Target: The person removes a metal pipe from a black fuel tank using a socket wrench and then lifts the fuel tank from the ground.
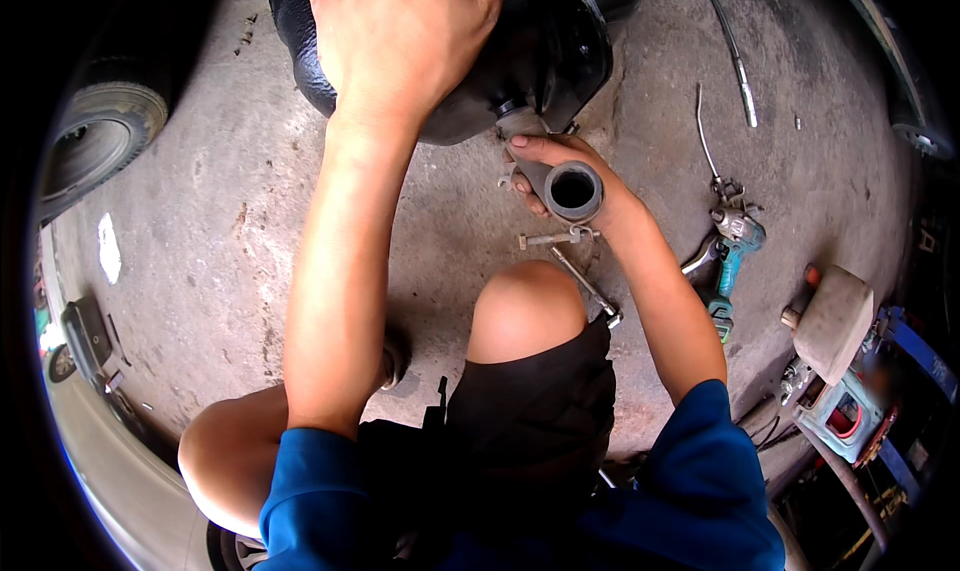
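Note:
My left hand [405, 41] lies over a black, moulded tank-like part [545, 56] at the top of the view. Its fingers run out past the upper edge, so their grip is hidden. My right hand [590, 166] is closed around a grey pipe [536, 166], thumb on the near side and fingers curled beneath. The pipe's round, dark mouth faces up toward me, and its far end meets a short neck on the black part. Just below that hand, a bolt [548, 240] and a socket-type tool [585, 281] lie on the concrete.
A teal cordless power tool [735, 241] and a thin cable [735, 61] lie to the right. Beyond the tool are a grey container [835, 316] and a light-blue box [840, 411]. A wheel [105, 136] stands at far left, above a car body [110, 441]. My bent knee [528, 311] is close below the pipe.

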The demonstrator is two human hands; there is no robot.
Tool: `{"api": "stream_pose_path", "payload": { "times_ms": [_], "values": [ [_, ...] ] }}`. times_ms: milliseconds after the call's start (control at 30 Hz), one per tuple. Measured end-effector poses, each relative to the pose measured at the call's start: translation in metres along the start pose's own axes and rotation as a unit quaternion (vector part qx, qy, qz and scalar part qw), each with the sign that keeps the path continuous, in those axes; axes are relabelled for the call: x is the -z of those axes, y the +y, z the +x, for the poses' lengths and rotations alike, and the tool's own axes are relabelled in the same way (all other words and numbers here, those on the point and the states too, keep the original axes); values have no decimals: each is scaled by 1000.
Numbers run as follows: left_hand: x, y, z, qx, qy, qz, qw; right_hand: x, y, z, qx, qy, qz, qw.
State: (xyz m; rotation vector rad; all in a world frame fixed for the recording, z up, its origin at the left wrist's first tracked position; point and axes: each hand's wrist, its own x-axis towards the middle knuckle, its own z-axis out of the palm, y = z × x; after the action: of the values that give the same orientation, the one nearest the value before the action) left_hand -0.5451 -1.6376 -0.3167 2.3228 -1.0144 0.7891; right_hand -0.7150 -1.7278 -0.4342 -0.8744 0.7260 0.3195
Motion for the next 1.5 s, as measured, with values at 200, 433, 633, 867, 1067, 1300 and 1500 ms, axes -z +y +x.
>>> {"api": "stream_pose_path", "payload": {
  "times_ms": [200, 433, 633, 867, 1067, 1300, 1500],
  "values": [
    [-3, -3, 6, 7, -25, -11, 1000, -2, 18, -3, 45, 61, 125, 989],
    [11, -22, 78, 207, -221, -212, 929, -3, 41, -83, 265, 408, 199, 851],
    [-49, -60, 147, 251, -281, -26, 926, -140, 35, -157, 519, 391, 72, 757],
    [-57, -81, 166, 244, -284, -37, 926, -178, -18, -90, 339, 195, 291, 873],
    [-64, -102, 175, 231, -346, -117, 902, -162, -69, -52, 288, 335, 422, 792],
    [-56, -133, 171, 213, -334, -155, 905, -167, -95, -24, 240, 363, 471, 767],
    [-36, -149, 150, 253, -284, -189, 905, -181, -87, -13, 343, 390, 479, 708]
  ]
}}
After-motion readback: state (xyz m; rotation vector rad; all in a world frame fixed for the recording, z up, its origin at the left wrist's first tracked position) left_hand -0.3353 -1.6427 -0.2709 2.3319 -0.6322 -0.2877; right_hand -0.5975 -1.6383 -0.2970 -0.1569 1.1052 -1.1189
